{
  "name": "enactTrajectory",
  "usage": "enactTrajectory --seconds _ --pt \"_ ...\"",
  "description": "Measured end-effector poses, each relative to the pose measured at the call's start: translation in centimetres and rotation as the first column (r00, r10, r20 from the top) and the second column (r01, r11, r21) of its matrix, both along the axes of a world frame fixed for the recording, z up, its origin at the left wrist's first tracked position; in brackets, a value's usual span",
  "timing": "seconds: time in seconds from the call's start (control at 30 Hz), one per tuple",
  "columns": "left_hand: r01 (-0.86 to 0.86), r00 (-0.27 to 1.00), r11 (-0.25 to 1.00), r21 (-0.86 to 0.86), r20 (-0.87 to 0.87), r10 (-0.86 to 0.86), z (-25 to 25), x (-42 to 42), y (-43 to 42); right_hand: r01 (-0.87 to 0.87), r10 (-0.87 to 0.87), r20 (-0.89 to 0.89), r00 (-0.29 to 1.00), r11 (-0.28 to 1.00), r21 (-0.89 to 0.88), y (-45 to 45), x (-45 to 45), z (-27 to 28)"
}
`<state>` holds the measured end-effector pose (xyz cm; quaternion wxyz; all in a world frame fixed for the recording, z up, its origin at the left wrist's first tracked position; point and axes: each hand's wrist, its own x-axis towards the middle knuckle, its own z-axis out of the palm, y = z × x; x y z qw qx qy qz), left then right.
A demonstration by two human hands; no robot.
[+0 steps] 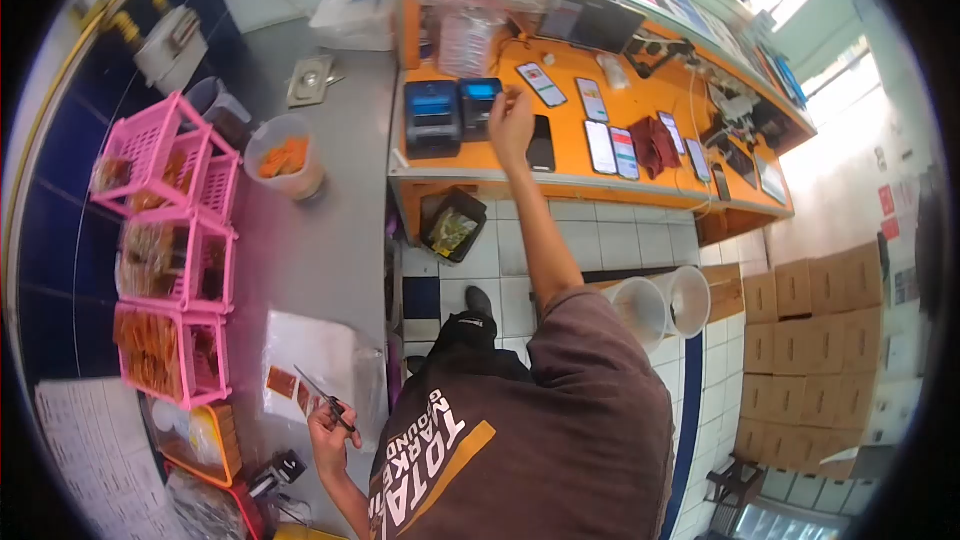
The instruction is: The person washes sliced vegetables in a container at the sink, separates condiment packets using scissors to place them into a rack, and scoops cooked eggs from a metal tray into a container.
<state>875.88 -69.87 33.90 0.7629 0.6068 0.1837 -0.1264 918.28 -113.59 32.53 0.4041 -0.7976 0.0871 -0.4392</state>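
Note:
My left hand [335,432] is closed around black-handled scissors [340,414], their blades pointing up and left over a stack of clear plastic bags [335,345]. A small reddish-brown label or sachet [282,381] lies on the bags, with another small one by the blades. My right hand [512,127] reaches over the orange desk, its fingers curled at the right edge of a small black printer-like device [480,105] with a lit blue screen. Whatever those fingers hold is too small to make out. A larger similar device [433,118] stands beside it.
Several phones [600,147] and a dark red cloth [655,147] lie on the orange desk [575,65]. Pink baskets [180,265] of packed food and a tub of orange pieces [285,155] stand on the steel counter [310,270]. Cardboard boxes [810,360] are stacked at right.

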Motion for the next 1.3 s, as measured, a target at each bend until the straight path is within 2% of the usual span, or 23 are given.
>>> enactTrajectory --seconds 0.07,0.17,0.23,0.3,0.37,0.4,0.47,0.73,1.1,1.2,1.3 --pt "0.029 0.999 0.999 0.027 -0.023 -0.028 0.6 2.1 -2.5 0.082 -0.082 -0.023 0.996 0.996 0.033 -5.7 1.1 1.3" --pt "0.056 0.998 0.998 -0.021 -0.020 -0.057 -0.2 5.2 -6.4 0.071 -0.073 -0.057 0.996 0.997 -0.031 -12.0 1.8 0.4" --pt "0.019 0.999 0.999 -0.034 -0.046 -0.021 0.0 7.6 -10.1 0.015 -0.032 -0.125 0.992 0.990 -0.138 -14.7 2.5 -1.2" --pt "0.106 0.992 0.988 -0.116 -0.057 -0.113 0.5 10.7 -15.2 -0.001 -0.030 -0.197 0.980 0.988 -0.155 -18.7 4.0 -3.4" --pt "0.130 0.985 0.990 -0.060 -0.110 -0.136 1.0 12.6 -18.4 -0.038 -0.025 -0.205 0.979 0.955 -0.295 -20.3 6.0 -2.5" --pt "0.170 0.978 0.985 -0.037 -0.115 -0.173 1.1 13.4 -19.6 -0.047 -0.020 -0.226 0.974 0.957 -0.288 -21.2 7.0 -2.5" --pt "0.205 0.970 0.979 -0.019 -0.128 -0.205 0.8 14.5 -21.6 -0.048 -0.042 -0.182 0.982 0.885 -0.462 -22.9 9.3 -2.5" --pt "0.152 0.964 0.988 -0.007 -0.219 -0.150 0.8 16.7 -27.2 -0.088 -0.039 -0.224 0.974 0.845 -0.528 -26.2 14.1 -2.4" --pt "0.112 0.958 0.993 -0.028 -0.264 -0.116 0.4 17.0 -28.8 -0.103 -0.042 -0.244 0.969 0.830 -0.549 -27.1 15.4 -2.6" --pt "0.088 0.948 0.993 -0.080 -0.299 -0.108 0.4 16.8 -29.2 -0.107 -0.030 -0.240 0.970 0.835 -0.540 -27.0 15.5 -2.3" --pt "0.095 0.946 0.994 -0.059 -0.306 -0.109 0.1 16.5 -29.3 -0.069 -0.061 -0.203 0.977 0.814 -0.577 -27.2 15.8 -2.2"
